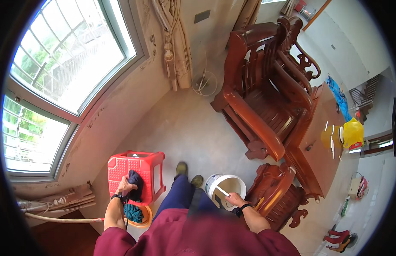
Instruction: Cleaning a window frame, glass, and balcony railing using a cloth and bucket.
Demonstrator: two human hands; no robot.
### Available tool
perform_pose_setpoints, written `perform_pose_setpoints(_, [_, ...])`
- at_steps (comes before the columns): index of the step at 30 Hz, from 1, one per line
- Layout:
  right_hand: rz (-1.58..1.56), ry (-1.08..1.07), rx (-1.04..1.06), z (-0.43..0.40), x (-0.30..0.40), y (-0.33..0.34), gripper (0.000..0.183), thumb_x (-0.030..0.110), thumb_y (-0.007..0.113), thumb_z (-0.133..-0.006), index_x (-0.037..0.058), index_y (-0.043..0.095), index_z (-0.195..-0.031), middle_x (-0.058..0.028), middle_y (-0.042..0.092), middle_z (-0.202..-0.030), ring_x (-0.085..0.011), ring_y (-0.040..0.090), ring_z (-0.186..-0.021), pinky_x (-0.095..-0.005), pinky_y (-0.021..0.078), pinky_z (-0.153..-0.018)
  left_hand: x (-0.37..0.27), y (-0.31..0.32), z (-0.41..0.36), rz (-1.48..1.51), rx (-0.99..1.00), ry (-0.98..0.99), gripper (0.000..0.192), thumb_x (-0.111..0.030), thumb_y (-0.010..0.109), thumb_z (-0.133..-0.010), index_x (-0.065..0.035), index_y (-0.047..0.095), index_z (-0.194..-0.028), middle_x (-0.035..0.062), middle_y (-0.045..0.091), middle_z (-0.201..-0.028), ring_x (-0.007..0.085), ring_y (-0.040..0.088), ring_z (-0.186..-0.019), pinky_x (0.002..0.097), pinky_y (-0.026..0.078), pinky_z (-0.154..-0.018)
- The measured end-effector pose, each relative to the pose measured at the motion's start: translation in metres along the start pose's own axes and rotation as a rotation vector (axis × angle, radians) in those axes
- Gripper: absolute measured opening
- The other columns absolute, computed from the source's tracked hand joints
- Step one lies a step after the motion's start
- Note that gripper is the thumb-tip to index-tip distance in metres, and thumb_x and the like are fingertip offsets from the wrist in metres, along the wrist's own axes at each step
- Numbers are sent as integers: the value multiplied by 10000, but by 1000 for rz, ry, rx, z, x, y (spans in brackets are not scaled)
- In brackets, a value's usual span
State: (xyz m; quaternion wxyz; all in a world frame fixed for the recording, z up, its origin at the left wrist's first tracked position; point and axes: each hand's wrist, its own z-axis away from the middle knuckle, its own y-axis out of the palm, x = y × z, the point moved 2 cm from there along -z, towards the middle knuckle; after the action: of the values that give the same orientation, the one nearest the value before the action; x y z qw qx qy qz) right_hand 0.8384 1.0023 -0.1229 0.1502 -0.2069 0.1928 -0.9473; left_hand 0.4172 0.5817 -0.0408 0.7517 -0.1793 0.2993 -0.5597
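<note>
My left hand (127,185) grips a bunched dark cloth (136,187) against the studded face of a red plastic stool (116,166). My right hand (237,199) is closed around a white bar (222,191) that crosses the rim of a white plastic bucket (214,182). Whether that bar is the bucket's own handle or a separate tool, I cannot tell. The bucket stands close by my right leg, with its inside partly visible. Below the stool, a teal mop head or cloth (133,213) lies in an orange basin (146,220).
A wooden pole (63,219) runs in from the left. Carved wooden chairs (254,124) and a small wooden seat (278,204) stand to the right, beside a wooden table (319,144) bearing a yellow bag (353,132). A clear wastebasket (204,84) sits by the curtain (177,48). Barred windows (66,48) line the left.
</note>
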Motion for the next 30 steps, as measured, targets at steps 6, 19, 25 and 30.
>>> perform_pose_setpoints(6, [-3, -35, 53, -4, 13, -21, 389, 404, 569, -824, 35, 672, -896, -231, 656, -896, -378, 632, -881, -429, 495, -774, -38, 2, -50, -37, 87, 5, 881, -256, 846, -504, 16, 383, -1202, 117, 608, -810, 225, 617, -712, 337, 509, -602])
perform_pose_setpoints(19, [-197, 167, -116, 34, 68, -52, 392, 400, 575, -791, 35, 656, -907, -202, 669, -869, -351, 649, -820, -433, 495, -743, -174, -64, -135, -453, 140, 80, 990, -314, 793, -509, 40, 380, -1336, 229, 542, -1238, 373, 518, -1163, 420, 419, -991])
perform_pose_setpoints(25, [-315, 111, -197, 28, 54, -16, 388, 357, 574, -804, -3, 640, -932, -219, 666, -858, -357, 652, -801, -424, 499, -723, -183, -55, -152, -433, 134, 263, 836, -291, 803, -551, 31, 434, -1228, 222, 594, -1089, 327, 613, -987, 417, 505, -817])
perform_pose_setpoints(30, [-394, 102, -225, 22, 39, 13, 389, 355, 574, -819, -21, 634, -898, -198, 654, -786, -300, 653, -740, -409, 503, -694, -207, -64, -90, -464, 34, 450, 769, -269, 801, -523, 13, 460, -1153, 220, 625, -972, 365, 627, -937, 433, 503, -790])
